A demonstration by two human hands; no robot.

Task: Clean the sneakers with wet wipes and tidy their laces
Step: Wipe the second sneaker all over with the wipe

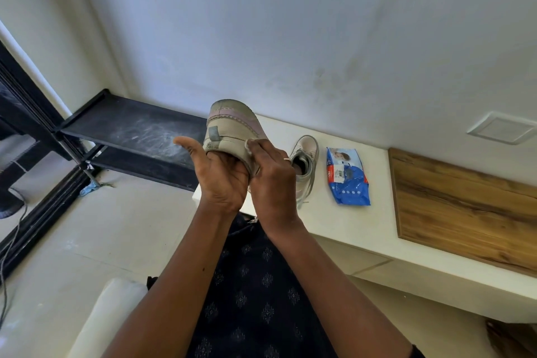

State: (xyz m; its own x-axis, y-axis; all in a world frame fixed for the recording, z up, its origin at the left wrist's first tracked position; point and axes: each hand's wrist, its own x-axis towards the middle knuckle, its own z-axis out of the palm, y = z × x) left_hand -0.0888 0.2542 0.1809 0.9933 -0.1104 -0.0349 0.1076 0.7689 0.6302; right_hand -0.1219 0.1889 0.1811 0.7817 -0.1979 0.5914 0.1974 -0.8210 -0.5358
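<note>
Cradling sneaker (pixel 229 125) in left hand (pixel 220 180), right hand (pixel 273 180) mostly hiding wipe (pixel 248 145)

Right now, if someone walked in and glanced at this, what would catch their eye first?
A worn sneaker held up in the middle, the left hand gripping it from below while the right hand presses a wipe on its side. Behind, on the white ledge, the second sneaker stands beside a blue pack of wipes.
</note>
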